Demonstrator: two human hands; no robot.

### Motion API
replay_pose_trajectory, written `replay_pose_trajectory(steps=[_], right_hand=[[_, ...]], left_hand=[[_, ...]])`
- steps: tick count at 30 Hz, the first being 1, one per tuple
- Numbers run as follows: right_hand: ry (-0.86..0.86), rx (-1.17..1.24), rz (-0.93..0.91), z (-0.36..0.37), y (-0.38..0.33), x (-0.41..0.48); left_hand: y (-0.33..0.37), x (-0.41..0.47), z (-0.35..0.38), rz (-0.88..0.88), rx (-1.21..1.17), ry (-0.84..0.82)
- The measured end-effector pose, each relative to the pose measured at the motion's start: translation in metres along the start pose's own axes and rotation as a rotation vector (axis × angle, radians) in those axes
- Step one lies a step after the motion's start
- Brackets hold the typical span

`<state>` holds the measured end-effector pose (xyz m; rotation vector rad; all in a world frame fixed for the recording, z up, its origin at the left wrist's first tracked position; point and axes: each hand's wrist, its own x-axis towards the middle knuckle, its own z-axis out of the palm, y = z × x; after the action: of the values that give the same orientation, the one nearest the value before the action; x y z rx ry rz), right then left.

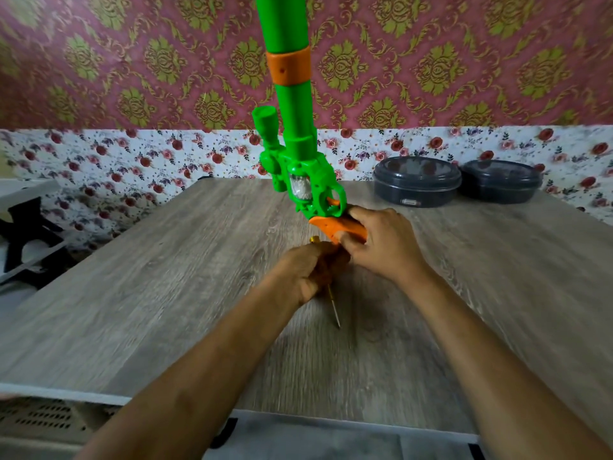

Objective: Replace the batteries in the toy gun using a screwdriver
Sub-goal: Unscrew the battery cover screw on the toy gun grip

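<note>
Two hands on it, so here's my read from the remote seat. Dead centre of the frame is the toy gun [292,104], stood nearly upright over the table, barrel running off the top edge. At its bottom end the right hand [384,250] is wrapped around the orange grip [335,225]. I reckon that's to steady it and turn the butt toward the tool, since the battery cover is probably down there (can't actually see one). Just below, the left hand [303,272] is curled round the screwdriver [334,310] handle, but the tip points down-frame, away from the gun, so it'll need flipping before it meets a screw.

Looks-wise: bright green plastic, orange collar on the barrel, stubby scope, a clear window with something white inside, small holes dotted on the grip. Wood-grain table [166,293] underneath, two dark lidded tubs [417,185] upper right.
</note>
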<state>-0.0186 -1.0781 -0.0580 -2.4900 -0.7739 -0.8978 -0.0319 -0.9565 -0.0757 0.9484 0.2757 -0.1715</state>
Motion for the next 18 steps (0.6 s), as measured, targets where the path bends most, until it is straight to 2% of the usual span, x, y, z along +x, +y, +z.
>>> replay_pose_trajectory(steps=[4, 18], right_hand=[[-0.033, 0.046, 0.031, 0.0012, 0.0042, 0.0007], [0.026, 0.176, 0.12, 0.0013, 0.0067, 0.001]], left_hand=[[-0.0011, 0.0014, 0.0005, 0.015, 0.009, 0.025], [-0.0015, 0.0031, -0.0007, 0.009, -0.007, 0.005]])
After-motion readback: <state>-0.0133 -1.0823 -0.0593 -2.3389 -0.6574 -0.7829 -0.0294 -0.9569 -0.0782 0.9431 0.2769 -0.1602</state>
